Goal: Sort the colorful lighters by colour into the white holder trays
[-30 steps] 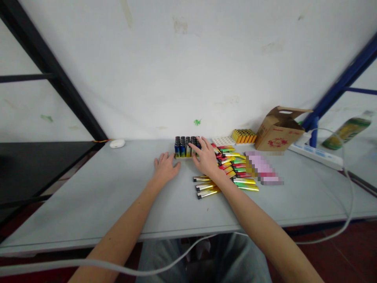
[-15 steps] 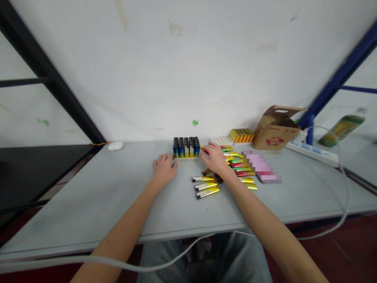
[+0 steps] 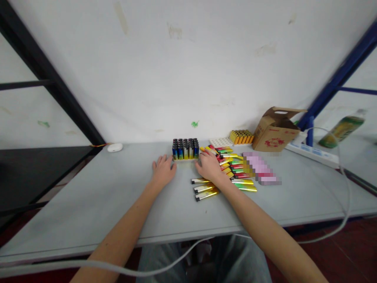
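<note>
My left hand lies flat on the grey table with its fingers apart, just left of a small tray of upright lighters with black tops. My right hand is palm down just right of that tray, at the left edge of a pile of loose lighters. A yellow and red lighter sticks out from its fingertips, and the fingers seem to grip it. Three gold lighters lie side by side under my right wrist.
At the back right are a white empty tray, a block of orange lighters and an open cardboard box. A power strip and a bottle are further right. A white cable hangs over the front edge. A small white object sits back left.
My right hand went from the lighter tray to the loose pile, then came back left beside the tray with a lighter at its fingertips. My left hand stayed put.
</note>
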{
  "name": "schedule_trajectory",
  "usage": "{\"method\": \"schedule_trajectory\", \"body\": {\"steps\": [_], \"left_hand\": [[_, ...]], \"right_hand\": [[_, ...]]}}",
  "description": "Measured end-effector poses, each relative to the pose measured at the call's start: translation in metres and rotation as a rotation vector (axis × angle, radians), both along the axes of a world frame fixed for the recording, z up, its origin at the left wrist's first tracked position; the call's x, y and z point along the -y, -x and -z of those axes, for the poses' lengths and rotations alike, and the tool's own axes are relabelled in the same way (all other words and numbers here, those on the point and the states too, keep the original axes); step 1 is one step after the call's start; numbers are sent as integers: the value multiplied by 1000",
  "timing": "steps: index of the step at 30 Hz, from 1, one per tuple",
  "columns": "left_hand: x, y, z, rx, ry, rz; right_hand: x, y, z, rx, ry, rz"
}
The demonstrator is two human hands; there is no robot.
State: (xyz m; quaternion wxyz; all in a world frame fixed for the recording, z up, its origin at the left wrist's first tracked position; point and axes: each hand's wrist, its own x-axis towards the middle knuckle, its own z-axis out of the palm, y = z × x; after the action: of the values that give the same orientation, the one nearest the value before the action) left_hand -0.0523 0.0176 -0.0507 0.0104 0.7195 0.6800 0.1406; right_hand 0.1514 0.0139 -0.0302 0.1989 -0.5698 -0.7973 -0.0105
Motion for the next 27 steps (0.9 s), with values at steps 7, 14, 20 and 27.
{"method": "schedule_trajectory", "body": {"steps": [7,14,20,27], "left_hand": [[-9,7,6,62,-70,111],[-16,11,5,102,-133,161],[-13,10,-2,43,-149,111],[-11,14,-11,20,-124,-53]], "right_hand": [[2,3,-5,3,90,-31],[-3,3,-4,-62,157,-8],[-6,4,-4,-99,197,6],[-17,17,0,-106,183,-68]]}}
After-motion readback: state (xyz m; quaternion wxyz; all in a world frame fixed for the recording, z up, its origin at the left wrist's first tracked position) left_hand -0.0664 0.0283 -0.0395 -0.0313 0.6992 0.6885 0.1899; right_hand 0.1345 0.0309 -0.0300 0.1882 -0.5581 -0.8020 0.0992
